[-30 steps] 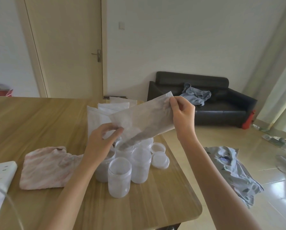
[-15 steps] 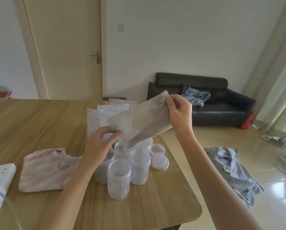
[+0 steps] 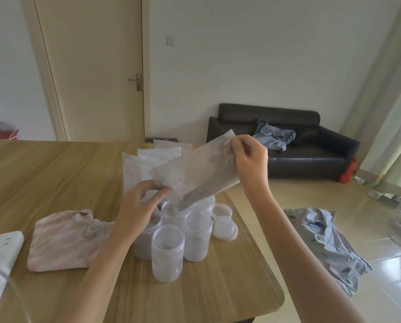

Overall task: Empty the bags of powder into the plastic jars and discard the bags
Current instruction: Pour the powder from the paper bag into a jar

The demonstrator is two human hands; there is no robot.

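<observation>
A translucent bag of grey powder (image 3: 195,176) hangs tilted over a cluster of several clear plastic jars (image 3: 169,252) on the wooden table (image 3: 55,173). My right hand (image 3: 250,162) pinches the bag's raised upper end. My left hand (image 3: 141,203) pinches its lower corner. Powder lies along the bag's low edge, and that low corner points into one open jar (image 3: 172,212). More white bags (image 3: 146,164) lean behind the jars. Loose lids (image 3: 224,227) lie to the jars' right.
A pink cloth (image 3: 64,241) lies left of the jars, a white power strip (image 3: 1,250) at the table's left edge. The table's right edge is close to the lids. Beyond it are a black sofa (image 3: 288,148) and clothes on the floor (image 3: 327,243).
The bag's low corner has dipped closer to the open jar, and both hands have shifted slightly left and down with it.
</observation>
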